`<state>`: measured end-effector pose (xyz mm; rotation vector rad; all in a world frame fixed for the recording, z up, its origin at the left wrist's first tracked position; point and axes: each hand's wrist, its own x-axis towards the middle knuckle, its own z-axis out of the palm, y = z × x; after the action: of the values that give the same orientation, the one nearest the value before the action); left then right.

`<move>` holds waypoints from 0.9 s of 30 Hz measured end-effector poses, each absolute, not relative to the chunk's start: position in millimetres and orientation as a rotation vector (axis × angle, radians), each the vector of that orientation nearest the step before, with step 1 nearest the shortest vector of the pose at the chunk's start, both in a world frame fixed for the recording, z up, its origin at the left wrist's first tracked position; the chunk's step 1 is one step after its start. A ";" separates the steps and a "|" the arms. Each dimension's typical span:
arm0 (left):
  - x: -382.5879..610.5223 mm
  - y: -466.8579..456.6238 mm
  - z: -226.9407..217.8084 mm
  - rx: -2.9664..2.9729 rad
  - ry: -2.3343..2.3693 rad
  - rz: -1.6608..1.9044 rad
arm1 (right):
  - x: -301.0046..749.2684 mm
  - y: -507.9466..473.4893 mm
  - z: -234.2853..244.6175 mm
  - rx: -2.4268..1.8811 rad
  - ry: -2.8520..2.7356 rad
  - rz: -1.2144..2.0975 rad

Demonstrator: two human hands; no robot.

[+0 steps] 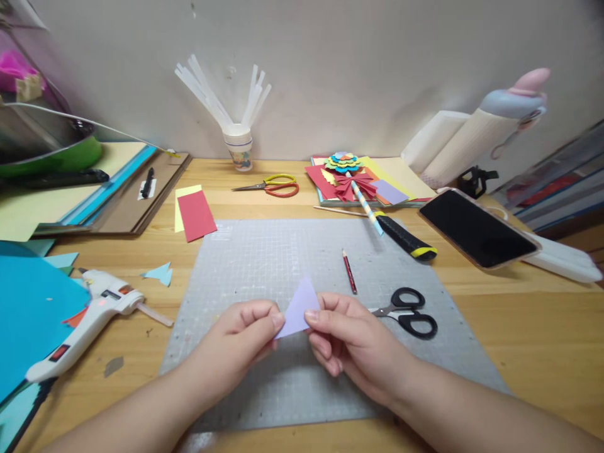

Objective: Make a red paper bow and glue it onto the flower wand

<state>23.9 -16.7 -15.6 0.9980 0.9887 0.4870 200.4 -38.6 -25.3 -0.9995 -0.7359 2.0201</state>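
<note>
A small purple paper triangle (300, 309) is held up above the grey cutting mat (236, 384), its tip pointing away from me. My left hand (248, 333) pinches its left corner between thumb and fingers. On the other side, my right hand (349, 333) grips the right edge, with the thumb on top. Black-handled scissors (409, 313) lie on the mat just beyond my right hand, their blades partly hidden behind it. A short dark red pencil (349, 272) rests on the mat farther back.
A white glue gun (89, 321) lies at left beside blue paper (28, 308). Red paper (197, 215), orange-and-yellow-handled scissors (278, 185) and a cup of white sticks (240, 148) stand behind the mat. A paper flower (348, 165), black-and-yellow tool (406, 238) and phone (476, 228) are at right.
</note>
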 end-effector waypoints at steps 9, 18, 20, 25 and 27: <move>20.4 -18.0 -10.3 1.411 1.036 0.547 | 196.0 -45.1 -21.0 -1.149 -1.188 1.831; 20.9 -21.6 -11.7 1.782 1.038 0.552 | 196.0 -43.7 -22.4 -1.232 -1.376 1.619; 20.7 -21.7 -12.5 1.859 1.011 0.535 | 196.0 -45.1 -23.4 -1.247 -1.507 1.525; 22.2 -24.4 -8.7 1.793 1.009 0.504 | 194.5 -49.8 -22.6 -1.181 -1.579 1.408; 22.5 -25.3 -6.2 1.748 1.008 0.493 | 193.6 -51.2 -20.8 -1.161 -1.552 1.419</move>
<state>22.5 -25.3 -6.2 1.7475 1.0078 0.4931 193.6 -51.2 -20.8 -1.1609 -1.5522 1.4188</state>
